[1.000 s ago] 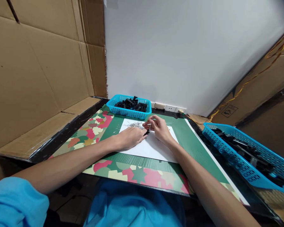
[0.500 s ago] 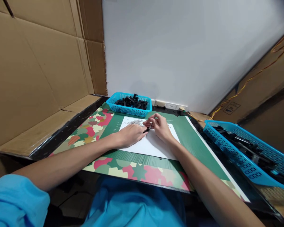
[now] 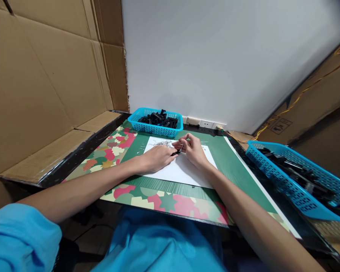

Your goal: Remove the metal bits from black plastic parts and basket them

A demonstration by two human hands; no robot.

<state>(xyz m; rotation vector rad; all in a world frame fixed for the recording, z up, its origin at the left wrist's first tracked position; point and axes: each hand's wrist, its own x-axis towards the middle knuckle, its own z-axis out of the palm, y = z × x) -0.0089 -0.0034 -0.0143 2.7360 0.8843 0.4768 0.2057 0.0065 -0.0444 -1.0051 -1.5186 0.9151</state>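
My left hand [image 3: 158, 158] rests on a white sheet [image 3: 184, 173], its fingers closed on a small black part [image 3: 175, 152]. Close beside it, my right hand [image 3: 194, 150] pinches a thin, light-coloured piece [image 3: 181, 148] whose kind is too small to make out. The tip of that piece meets or nearly meets the black part; I cannot tell which. Behind my left fingers lies a pile of tiny silvery pieces [image 3: 164, 143] on the sheet. Parts of both hands' fingertips are hidden.
A blue basket [image 3: 155, 130] of black parts stands at the back of the green mat [image 3: 235, 166]. Another blue basket [image 3: 289, 196] with longer black parts is at the right. Cardboard [image 3: 45, 75] walls the left side. Power sockets [image 3: 206, 124] and a yellow cable [image 3: 294, 100] run along the back.
The view has shifted slightly. Both hands stay together over the white sheet, and the thin piece in my right fingers has moved only a little against the black part.
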